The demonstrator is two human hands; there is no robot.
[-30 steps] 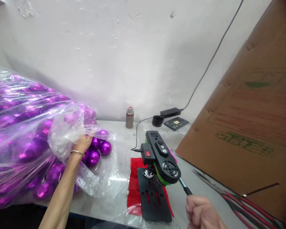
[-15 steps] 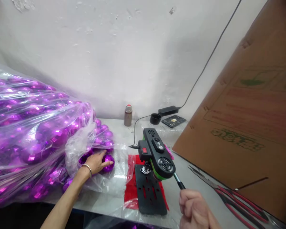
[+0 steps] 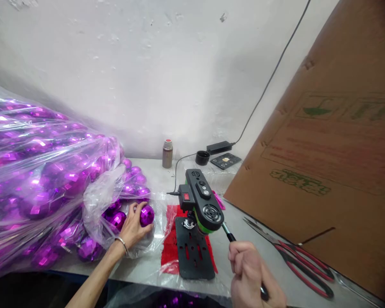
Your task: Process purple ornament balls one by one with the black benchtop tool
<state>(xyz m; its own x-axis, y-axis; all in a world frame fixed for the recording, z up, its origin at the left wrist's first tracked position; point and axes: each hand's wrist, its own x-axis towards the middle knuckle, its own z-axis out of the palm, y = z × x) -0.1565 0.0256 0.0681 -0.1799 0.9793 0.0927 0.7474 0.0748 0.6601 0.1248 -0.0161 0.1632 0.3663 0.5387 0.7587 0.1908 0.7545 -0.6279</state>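
Observation:
Between its thumb and fingers, my left hand [image 3: 135, 226] grips a shiny purple faceted ball [image 3: 146, 215] at the mouth of a clear plastic bag [image 3: 104, 192]. More purple balls [image 3: 117, 219] lie just left of that hand and fill the bag. My right hand [image 3: 252, 269] is wrapped around the black grip of a lever [image 3: 229, 234]. The lever joins a small black and green machine [image 3: 203, 201] with a red switch. Under its head a slotted black base plate [image 3: 195, 256] rests on red cloth [image 3: 170, 252].
Large scissors [image 3: 295, 256] with red and black handles lie at right, before a leaning cardboard box [image 3: 308, 149]. Along the wall stand a bottle [image 3: 167, 154], a black cup [image 3: 202, 158], a power adapter [image 3: 219, 147] and a dark flat panel [image 3: 226, 161]. A cable runs upward.
My left hand has closed from a reach with extended fingers into a grip on the ball. The right hand stays on the lever. The whole view has shifted slightly.

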